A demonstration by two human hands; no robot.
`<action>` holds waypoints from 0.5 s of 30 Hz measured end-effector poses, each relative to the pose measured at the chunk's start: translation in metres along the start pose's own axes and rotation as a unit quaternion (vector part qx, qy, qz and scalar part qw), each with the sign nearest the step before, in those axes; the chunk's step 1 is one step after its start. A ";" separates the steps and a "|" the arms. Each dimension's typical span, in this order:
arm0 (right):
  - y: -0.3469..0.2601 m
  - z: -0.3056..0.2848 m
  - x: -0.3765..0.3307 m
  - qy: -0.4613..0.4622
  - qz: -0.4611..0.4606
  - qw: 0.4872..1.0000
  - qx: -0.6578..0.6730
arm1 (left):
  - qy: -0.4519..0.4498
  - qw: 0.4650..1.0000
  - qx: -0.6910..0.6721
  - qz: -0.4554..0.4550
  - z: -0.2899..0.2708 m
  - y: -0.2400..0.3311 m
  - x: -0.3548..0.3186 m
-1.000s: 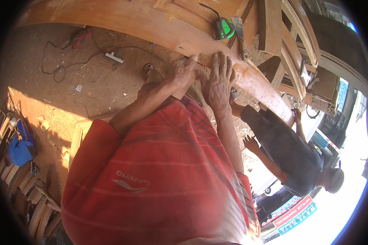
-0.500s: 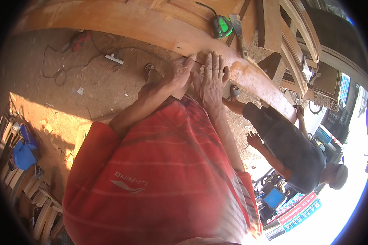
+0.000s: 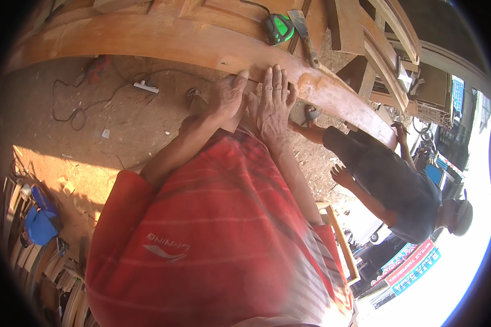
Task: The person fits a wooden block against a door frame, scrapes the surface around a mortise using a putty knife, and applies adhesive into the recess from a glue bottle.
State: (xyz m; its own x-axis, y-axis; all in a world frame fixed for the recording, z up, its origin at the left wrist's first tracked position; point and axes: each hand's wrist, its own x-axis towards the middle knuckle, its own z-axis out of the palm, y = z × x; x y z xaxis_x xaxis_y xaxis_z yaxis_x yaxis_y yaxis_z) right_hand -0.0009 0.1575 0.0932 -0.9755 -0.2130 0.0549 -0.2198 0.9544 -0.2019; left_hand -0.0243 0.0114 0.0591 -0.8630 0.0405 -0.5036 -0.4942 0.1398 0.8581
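A long wooden plank or door edge (image 3: 163,39) runs across the top of the view. My right hand (image 3: 273,101) lies against its near edge, fingers stretched out flat and close together. Beside it, my left hand (image 3: 225,101) has its thumb pointing up toward the edge and its other fingers curled out of sight. A flat brown piece (image 3: 232,121) shows below the left hand, which seems to grip it; its kind is unclear. A green and black tape measure (image 3: 280,28) and a scraper or putty knife (image 3: 304,39) rest on the wood beyond my hands.
At right, a co-worker in dark clothes (image 3: 382,185) has one hand at the plank's far end. A cable (image 3: 65,117) and a white power strip (image 3: 146,87) lie on the dirt floor. Wood frames (image 3: 384,60) lean at upper right; wood pieces (image 3: 49,267) pile at lower left.
The view has shifted slightly, so plank, tools and my hands appear a little further left and up. Both hands keep their place at the edge.
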 end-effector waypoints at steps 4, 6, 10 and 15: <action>-0.004 0.006 0.000 -0.024 -0.010 1.000 -0.006 | 0.021 0.999 0.000 0.039 0.001 -0.004 0.000; -0.004 0.003 0.002 -0.035 -0.035 0.998 -0.033 | 0.012 1.000 -0.018 0.021 0.000 0.000 -0.001; -0.006 0.004 -0.009 -0.032 0.021 0.999 -0.010 | 0.027 0.999 -0.005 0.046 0.003 -0.009 0.004; -0.011 0.000 0.003 -0.042 -0.043 0.998 -0.025 | 0.038 0.999 -0.001 0.010 0.006 -0.005 0.003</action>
State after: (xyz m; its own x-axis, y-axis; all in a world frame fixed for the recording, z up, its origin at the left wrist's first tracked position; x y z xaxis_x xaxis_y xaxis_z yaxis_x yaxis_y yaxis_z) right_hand -0.0009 0.1462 0.0961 -0.9510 -0.3088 -0.0118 -0.3037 0.9409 -0.1501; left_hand -0.0237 0.0168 0.0532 -0.8785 -0.0315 -0.4766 -0.4762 0.1373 0.8686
